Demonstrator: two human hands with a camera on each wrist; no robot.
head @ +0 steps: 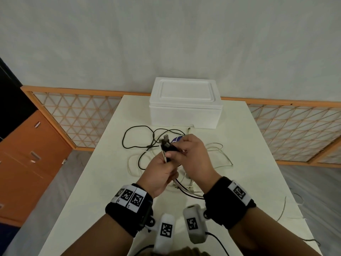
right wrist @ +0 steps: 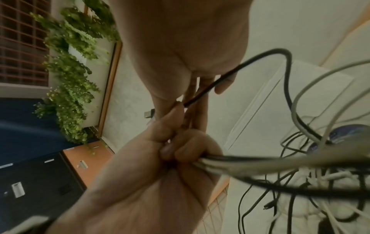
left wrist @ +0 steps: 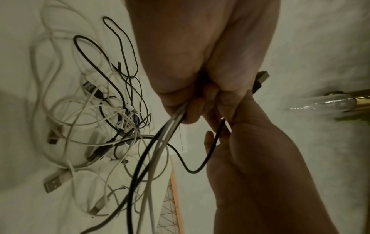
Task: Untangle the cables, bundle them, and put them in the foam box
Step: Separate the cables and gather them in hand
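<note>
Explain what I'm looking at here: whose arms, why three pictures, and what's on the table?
No machine: a person wearing marker wristbands and small cameras. One picture comes from a head camera, two from the wrists. The left hand grips a gathered bunch of black and white cable ends; the right hand pinches one thin black cable. Beneath lies a tangled pile of black and white USB cables on the white table. Behind stands the white foam box, lid on.

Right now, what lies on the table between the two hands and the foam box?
In the head view, loose black cable loops and a blue round object lie between the hands and the closed foam box.
</note>
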